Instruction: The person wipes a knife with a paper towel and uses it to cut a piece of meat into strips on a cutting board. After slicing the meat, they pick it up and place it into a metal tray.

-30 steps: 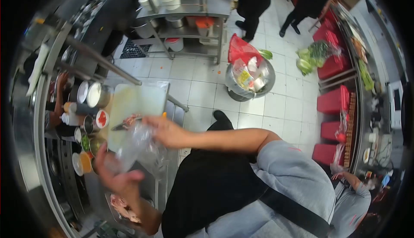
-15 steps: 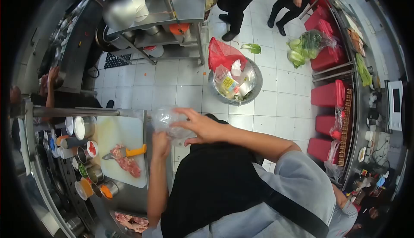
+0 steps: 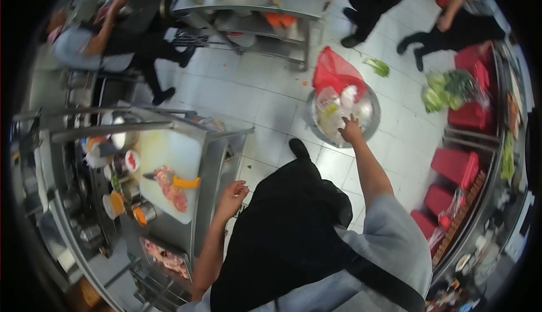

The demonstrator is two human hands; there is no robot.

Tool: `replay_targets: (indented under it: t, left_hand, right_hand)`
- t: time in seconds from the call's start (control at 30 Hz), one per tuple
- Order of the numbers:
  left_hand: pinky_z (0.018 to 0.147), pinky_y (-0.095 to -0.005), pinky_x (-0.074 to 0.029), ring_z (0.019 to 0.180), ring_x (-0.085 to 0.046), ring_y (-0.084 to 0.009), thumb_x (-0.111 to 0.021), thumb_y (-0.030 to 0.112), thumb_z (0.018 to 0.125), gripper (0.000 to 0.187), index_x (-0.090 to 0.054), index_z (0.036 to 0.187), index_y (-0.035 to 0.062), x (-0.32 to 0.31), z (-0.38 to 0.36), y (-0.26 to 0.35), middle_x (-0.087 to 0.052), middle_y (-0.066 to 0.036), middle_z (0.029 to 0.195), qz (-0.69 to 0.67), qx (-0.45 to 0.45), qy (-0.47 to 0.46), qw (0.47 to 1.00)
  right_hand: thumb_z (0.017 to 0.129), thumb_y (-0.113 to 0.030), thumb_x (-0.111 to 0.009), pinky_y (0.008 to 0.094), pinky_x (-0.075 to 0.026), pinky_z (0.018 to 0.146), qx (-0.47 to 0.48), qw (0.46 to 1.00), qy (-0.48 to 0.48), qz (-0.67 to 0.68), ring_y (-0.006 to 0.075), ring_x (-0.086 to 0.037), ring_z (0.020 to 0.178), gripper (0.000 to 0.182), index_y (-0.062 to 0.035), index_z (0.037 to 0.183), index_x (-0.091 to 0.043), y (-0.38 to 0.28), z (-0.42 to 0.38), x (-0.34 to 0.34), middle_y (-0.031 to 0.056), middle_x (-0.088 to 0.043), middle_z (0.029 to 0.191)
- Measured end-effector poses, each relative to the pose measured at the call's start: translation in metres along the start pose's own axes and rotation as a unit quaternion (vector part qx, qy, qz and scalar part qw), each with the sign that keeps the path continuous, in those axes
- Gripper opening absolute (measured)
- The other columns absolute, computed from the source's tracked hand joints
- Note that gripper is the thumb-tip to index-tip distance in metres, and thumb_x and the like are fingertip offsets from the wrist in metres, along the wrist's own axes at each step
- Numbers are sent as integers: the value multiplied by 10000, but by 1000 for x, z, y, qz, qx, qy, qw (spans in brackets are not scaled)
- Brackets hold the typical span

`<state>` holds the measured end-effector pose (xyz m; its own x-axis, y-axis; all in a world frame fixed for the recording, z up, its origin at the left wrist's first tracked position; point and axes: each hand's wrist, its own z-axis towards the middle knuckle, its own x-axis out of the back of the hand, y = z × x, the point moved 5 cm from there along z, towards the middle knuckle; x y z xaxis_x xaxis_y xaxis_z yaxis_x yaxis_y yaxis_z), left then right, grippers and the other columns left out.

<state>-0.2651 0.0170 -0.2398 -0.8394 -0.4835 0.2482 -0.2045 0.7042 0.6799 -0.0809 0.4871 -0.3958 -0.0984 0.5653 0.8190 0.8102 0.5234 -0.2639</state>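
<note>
My right hand [image 3: 351, 129] is stretched out over a round waste bin [image 3: 374, 124], fingers spread, just above a clear plastic bag [image 3: 333, 127] lying among the rubbish. A red mesh bag [image 3: 333, 70] hangs over the bin's far side. Beside the steel counter, my left hand [image 3: 230, 200] hovers with loosely curled fingers and nothing visible in it. On that counter lies a white cutting board [image 3: 182, 147] bearing a piece of raw meat [image 3: 174, 192]. A knife with a yellow-orange handle [image 3: 186, 182] rests there too, its blade partly hidden by the meat.
A tray of raw meat [image 3: 166, 258] sits nearer on the counter, beside small tubs of ingredients [image 3: 114, 204]. Lettuce in a plastic bag [image 3: 446, 92] lies by red bins [image 3: 454, 167]. A loose leaf [image 3: 377, 67] is on the floor. Several people stand nearby.
Both hands held the clear plastic bag near the counter. My right hand has since reached out over the bin, and the left has drawn back, apart from the bag. The view has shifted.
</note>
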Motion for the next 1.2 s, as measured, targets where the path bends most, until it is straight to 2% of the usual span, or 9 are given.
replay_targets:
  t: [0.1,0.2,0.33,0.47,0.53,0.67,0.77,1.0,1.2]
  left_hand:
    - [789,-308,-543,943,-677,-163,-665,226,983,354,-615,1271,25,18,-30,22,-715,-85,1045,-8,-43,74,996]
    - [827,-296,-538,999,-673,-152,-626,184,1011,342,-582,1311,25,45,-49,61,-693,-91,1119,-143,-83,135,977]
    - [824,-288,-535,994,-670,-164,-566,102,1027,287,-586,1288,-17,110,-109,143,-689,-101,1112,-147,-228,325,906]
    - [804,-272,-526,950,-667,-140,-593,79,1006,249,-618,1241,0,156,-188,184,-706,-78,1059,-150,-343,432,821]
    - [831,-275,-528,952,-662,-139,-576,62,1011,237,-618,1234,-7,168,-217,185,-703,-79,1063,-184,-392,452,780]
    - [849,-284,-533,978,-655,-128,-579,56,1010,211,-631,1204,-12,161,-235,148,-703,-79,1055,-218,-348,428,805]
    - [808,-281,-547,937,-674,-130,-580,62,1014,202,-634,1193,-15,152,-236,99,-718,-82,1021,-206,-332,416,822]
    - [758,-293,-560,896,-706,-163,-590,101,1016,214,-645,1190,-10,140,-245,-23,-737,-112,1000,-275,-276,392,834]
    - [763,-287,-556,890,-703,-164,-585,102,1019,207,-649,1177,-15,167,-273,-47,-732,-113,1001,-264,-272,400,834]
  right_hand:
    - [834,-117,-716,467,-488,1009,169,960,172,140,410,-608,1167,397,-42,1219,-652,-45,32,2,243,-634,1267]
    - [929,-47,-651,339,-574,738,253,915,-1,314,229,-726,815,133,-12,1055,-674,-176,13,47,101,-708,828]
    - [935,-75,-685,292,-516,642,495,796,-88,337,154,-650,710,108,17,988,-664,-396,-95,189,92,-690,826]
    - [922,-116,-708,302,-505,649,758,575,13,309,165,-639,728,158,25,983,-671,-563,-243,317,102,-695,888]
    - [917,-128,-709,314,-523,683,792,524,30,311,202,-667,753,157,4,998,-685,-624,-307,359,113,-707,916]
    - [924,-232,-694,362,-546,763,835,494,112,215,276,-706,840,233,-19,1016,-717,-719,-374,400,144,-731,954]
    - [923,-298,-704,335,-522,758,843,514,139,73,184,-658,821,282,-47,1051,-716,-778,-370,394,106,-741,961]
    - [928,-207,-704,314,-519,790,802,585,118,29,151,-638,783,212,-1,979,-707,-798,-355,386,95,-717,843]
    - [984,-202,-604,293,-464,729,778,609,140,70,122,-527,744,190,-17,993,-650,-803,-346,390,21,-623,796]
